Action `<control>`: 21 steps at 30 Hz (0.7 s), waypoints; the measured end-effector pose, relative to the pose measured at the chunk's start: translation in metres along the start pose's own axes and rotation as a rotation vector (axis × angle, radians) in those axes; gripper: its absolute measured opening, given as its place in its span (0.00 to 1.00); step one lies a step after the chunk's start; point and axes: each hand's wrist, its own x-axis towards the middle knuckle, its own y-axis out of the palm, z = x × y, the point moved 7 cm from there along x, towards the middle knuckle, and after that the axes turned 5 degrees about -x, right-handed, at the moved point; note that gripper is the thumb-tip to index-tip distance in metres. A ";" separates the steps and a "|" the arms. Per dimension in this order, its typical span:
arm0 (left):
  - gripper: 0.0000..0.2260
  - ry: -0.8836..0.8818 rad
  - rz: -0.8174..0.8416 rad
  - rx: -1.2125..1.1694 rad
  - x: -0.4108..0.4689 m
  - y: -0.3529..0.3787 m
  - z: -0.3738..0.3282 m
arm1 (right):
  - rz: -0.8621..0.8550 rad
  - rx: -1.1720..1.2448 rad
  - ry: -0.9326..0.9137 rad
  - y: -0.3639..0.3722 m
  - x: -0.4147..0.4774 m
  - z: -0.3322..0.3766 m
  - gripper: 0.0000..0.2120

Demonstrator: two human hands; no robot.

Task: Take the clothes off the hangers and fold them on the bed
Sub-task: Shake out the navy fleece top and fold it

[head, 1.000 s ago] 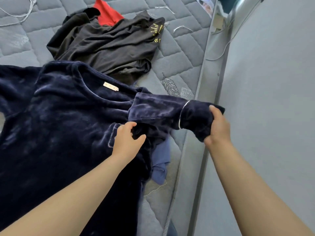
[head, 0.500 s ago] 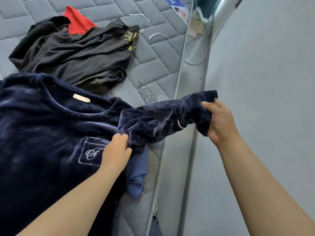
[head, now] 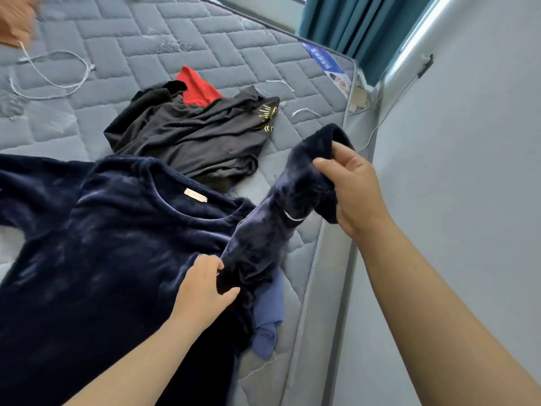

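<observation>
Grey bed (head: 175,39), navy top (head: 102,259) flat, sleeve (head: 260,235) slanting up-right, left hand (head: 202,291) pinching base, right hand (head: 354,191) gripping cuff (head: 319,148)

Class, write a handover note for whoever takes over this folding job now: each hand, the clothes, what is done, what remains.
Left hand pinches the navy velvet long-sleeved top where its sleeve joins the body. Right hand grips the sleeve's cuff, lifted off the quilted grey mattress.
The top lies spread face up, no hanger visible. A crumpled dark grey garment lies beyond it, beside a red cloth.
Done: top off hanger.
Left: fold the sleeve in, fold the top, then the dark grey garment.
</observation>
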 end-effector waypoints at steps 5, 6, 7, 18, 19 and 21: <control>0.26 0.111 -0.165 -0.386 -0.009 -0.051 -0.029 | 0.318 -0.167 -0.058 0.127 -0.009 0.038 0.14; 0.22 0.103 -0.203 -0.440 -0.012 -0.061 -0.031 | 0.351 -0.172 -0.057 0.149 -0.012 0.042 0.15; 0.16 0.087 -0.252 -0.474 -0.016 -0.072 -0.031 | 0.375 -0.177 -0.056 0.169 -0.014 0.045 0.15; 0.12 -0.381 -0.336 -0.741 -0.036 -0.129 0.095 | 0.446 -0.421 -0.037 0.303 -0.017 0.012 0.20; 0.11 -0.493 -0.324 -0.787 -0.035 -0.126 0.118 | 0.438 -0.483 -0.056 0.304 -0.018 0.001 0.20; 0.09 -0.699 -0.270 -0.958 -0.035 -0.113 0.158 | 0.411 -0.583 -0.027 0.293 -0.020 -0.033 0.18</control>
